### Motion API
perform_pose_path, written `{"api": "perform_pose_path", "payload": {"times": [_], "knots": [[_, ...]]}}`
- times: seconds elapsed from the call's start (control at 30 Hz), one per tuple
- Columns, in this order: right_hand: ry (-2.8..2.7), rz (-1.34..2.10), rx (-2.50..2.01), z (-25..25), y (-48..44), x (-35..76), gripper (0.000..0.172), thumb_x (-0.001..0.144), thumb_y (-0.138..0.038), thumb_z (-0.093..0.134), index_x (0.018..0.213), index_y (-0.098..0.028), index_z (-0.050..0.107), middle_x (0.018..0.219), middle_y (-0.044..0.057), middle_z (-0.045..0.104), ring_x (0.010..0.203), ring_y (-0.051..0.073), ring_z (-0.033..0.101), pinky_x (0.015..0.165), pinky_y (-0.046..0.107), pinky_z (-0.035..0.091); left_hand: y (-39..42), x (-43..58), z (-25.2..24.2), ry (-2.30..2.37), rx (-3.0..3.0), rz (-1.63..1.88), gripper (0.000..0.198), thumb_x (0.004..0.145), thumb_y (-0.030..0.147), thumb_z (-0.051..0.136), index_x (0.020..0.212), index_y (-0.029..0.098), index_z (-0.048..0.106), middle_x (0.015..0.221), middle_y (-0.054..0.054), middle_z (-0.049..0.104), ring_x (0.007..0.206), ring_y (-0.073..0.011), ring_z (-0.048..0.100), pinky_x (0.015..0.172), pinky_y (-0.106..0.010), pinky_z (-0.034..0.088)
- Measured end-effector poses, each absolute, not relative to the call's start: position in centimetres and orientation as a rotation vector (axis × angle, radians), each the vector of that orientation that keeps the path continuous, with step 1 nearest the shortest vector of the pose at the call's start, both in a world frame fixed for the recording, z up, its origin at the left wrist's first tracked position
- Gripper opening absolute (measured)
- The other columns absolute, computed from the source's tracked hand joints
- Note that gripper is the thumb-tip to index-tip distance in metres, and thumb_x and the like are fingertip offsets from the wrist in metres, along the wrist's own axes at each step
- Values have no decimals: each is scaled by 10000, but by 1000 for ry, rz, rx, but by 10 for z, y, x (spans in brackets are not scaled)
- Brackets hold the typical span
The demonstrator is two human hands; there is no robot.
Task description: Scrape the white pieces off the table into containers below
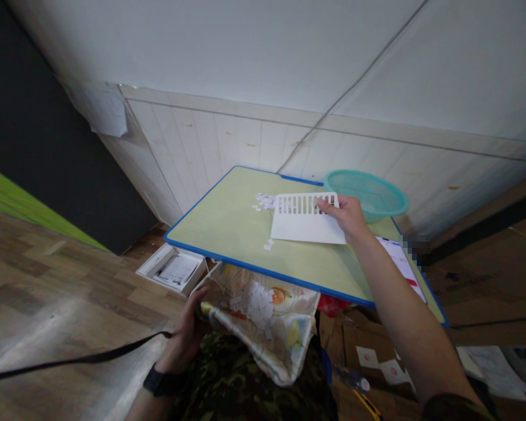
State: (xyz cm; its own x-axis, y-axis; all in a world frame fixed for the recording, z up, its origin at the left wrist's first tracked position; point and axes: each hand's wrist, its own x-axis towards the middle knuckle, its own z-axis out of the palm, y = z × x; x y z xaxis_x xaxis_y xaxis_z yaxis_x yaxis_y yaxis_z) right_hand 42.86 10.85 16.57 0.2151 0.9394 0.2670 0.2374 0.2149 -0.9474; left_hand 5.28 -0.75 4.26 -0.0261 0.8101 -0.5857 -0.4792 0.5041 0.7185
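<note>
Blue-edged worktop (214,219) is standing against white panelling (228,137). Right hand (348,214) is gripping a white slotted sheet (307,228) over it, near white scraps (266,202); left hand (191,324) is grasping patterned cloth (284,345) by its edge, more scraps (256,301) lying inside.

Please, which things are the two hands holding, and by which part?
Right hand: the white slotted sheet, by its slotted right corner. Left hand: the patterned cloth, by its left edge.

White slotted sheet (307,228) over table (217,219); paper scraps (267,202) beside it; patterned cloth (296,316) sagging below table edge, scrap-strewn.
</note>
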Motion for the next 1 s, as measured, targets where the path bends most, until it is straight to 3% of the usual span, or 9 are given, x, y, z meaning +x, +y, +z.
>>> {"api": "perform_pose_path", "payload": {"times": [0.53, 1.0], "knots": [[-1275, 393, -1375, 163, 114, 440, 346, 709, -490, 750, 663, -156, 671, 623, 8, 622, 579, 134, 518, 540, 252, 367, -7, 51, 40, 1210, 352, 1050, 344, 788, 372, 691, 1047, 145, 688, 760, -58, 775, 599, -239, 713, 571, -373, 601], [-1278, 529, -1358, 168, 110, 439, 360, 654, -497, 780, 653, -158, 657, 601, -1, 609, 549, 133, 513, 525, 257, 373, -8, 51, 40, 1176, 365, 1067, 342, 793, 362, 695, 1077, 172, 682, 822, -43, 789, 646, -230, 727, 617, -369, 611]]}}
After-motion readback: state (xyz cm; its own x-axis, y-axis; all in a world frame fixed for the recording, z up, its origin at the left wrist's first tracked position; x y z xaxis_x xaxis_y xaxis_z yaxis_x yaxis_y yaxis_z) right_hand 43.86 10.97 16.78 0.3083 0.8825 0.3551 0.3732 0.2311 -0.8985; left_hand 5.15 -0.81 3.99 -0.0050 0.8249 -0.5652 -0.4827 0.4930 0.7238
